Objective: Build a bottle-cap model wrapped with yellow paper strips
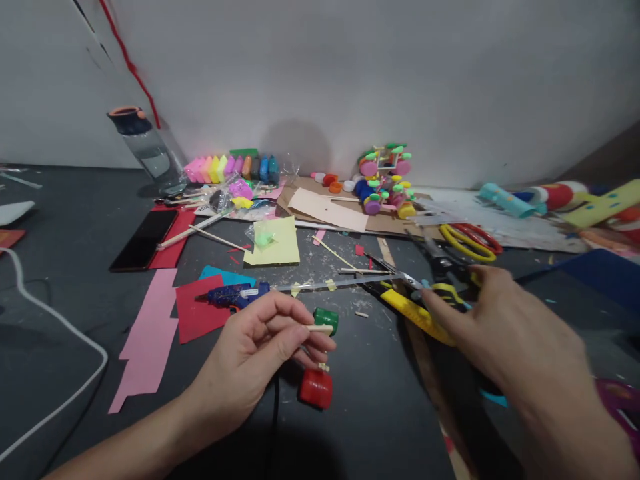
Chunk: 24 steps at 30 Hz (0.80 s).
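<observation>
My left hand [270, 340] is closed, with a short pale wooden stick [320, 329] pinched between thumb and fingers. Just past the fingertips lies a green cylinder [327, 320], and a red cylinder [316, 389] sits below them. Whether the stick touches the green cylinder I cannot tell. My right hand [510, 333] hovers over a black-and-yellow cutting tool [445, 267], thumb and forefinger apart on either side of it. A yellow-handled tool [417, 313] lies under that hand, and its other fingers are partly hidden.
A blue glue gun [237, 295] with a clear glue stick lies beyond my left hand. Behind are a black phone [145, 240], a water bottle [155, 157], coloured clay packs [230, 168] and small wheeled models [385, 180]. Yellow and red scissors [470, 241] lie at right.
</observation>
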{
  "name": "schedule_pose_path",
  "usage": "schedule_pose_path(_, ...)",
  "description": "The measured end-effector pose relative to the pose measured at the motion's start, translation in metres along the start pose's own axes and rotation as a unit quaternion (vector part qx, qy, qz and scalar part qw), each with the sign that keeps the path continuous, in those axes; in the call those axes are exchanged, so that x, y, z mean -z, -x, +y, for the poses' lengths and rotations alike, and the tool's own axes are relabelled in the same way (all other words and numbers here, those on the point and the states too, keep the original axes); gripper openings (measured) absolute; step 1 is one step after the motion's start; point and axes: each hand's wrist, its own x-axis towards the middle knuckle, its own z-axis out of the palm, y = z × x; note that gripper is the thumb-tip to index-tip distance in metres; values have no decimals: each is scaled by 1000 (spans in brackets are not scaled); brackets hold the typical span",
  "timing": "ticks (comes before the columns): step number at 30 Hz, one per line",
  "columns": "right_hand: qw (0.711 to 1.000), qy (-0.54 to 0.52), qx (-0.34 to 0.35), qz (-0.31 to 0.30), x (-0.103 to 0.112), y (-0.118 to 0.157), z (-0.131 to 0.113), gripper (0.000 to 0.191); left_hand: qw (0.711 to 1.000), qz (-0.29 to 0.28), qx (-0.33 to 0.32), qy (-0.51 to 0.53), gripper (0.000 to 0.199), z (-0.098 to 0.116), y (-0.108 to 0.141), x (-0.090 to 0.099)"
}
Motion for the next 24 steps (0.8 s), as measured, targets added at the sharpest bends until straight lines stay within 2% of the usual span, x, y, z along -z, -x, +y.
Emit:
schedule_pose_path(1,998,5,-53,-25,0,-9,8,72,1000,-2,4,-3,13,0,0,0)
schedule_pose_path(3,995,7,-91,-34,-7,-28,26,69,1000,-9,11,-9,12,-1,1,-1)
schedule_pose_path(5,993,-5,-106,-48,-20,-46,43,60,1000,-17,17,-12,12,-1,2,-1)
schedule_pose_path(8,993,-47,-93,-52,-34,-61,60,46,1000,-22,15,-14,13,-1,3,0)
schedule_pose_path(11,993,-102,-57,17,-31,-52,52,42,1000,-16,-7,-18,13,0,5,0)
schedule_pose_path(14,975,-198,34,99,-16,-16,21,48,999,-3,-23,-37,13,0,6,-1)
schedule_pose_path(16,947,-274,145,90,-8,15,-4,52,998,10,-23,-52,15,-1,6,-3)
schedule_pose_path(17,921,-308,224,78,-5,30,-16,51,998,17,-21,-57,16,-2,6,-3)
schedule_pose_path(18,862,-370,342,54,-3,43,-27,41,998,23,-18,-62,17,-3,6,-4)
schedule_pose_path(19,805,-412,426,25,-2,54,-35,28,997,28,-12,-66,17,-4,7,-4)
schedule_pose_path(21,752,-451,480,-6,-3,68,-46,8,997,28,4,-67,17,-6,7,-4)
schedule_pose_path(24,736,-482,474,-19,-6,70,-50,9,998,10,24,-61,13,-8,6,-3)
